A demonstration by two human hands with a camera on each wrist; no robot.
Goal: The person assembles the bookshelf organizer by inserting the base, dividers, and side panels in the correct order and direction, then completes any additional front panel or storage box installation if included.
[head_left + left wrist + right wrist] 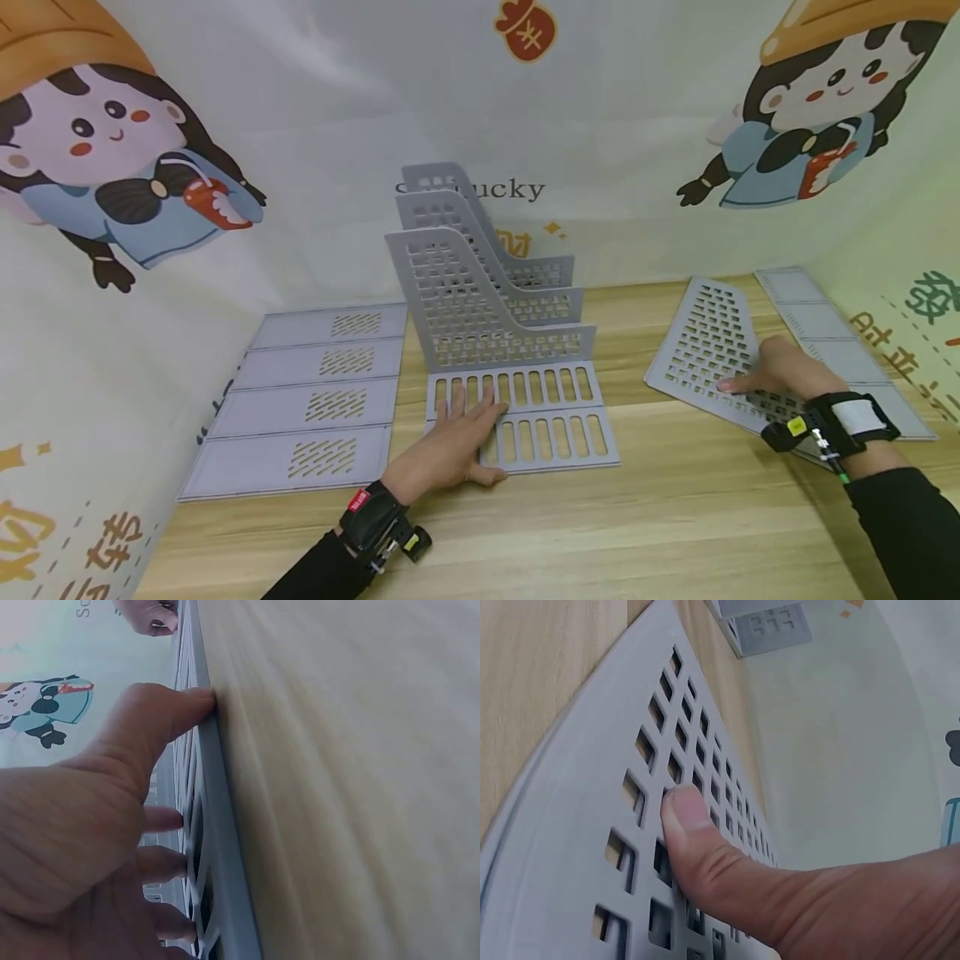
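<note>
A grey magazine-file rack [480,308] stands in the middle, its upright perforated dividers rising behind a slotted base panel [555,408]. My left hand [453,442] rests on the left part of that base, fingers spread over the slots. In the left wrist view its thumb [161,712] lies at the panel's front edge. On the right, my right hand [787,371] holds a loose perforated side panel [697,350], thumb pressed on its face. Its other fingers are hidden in the right wrist view, where a second layer shows under the panel's edge [525,802].
A flat grey board [262,408] with several sections and slanted cut-outs lies left of the rack. Another flat sectioned board [832,333] lies at the far right. A printed cloth backdrop [330,233] encloses the wooden table [570,533] at the back and sides.
</note>
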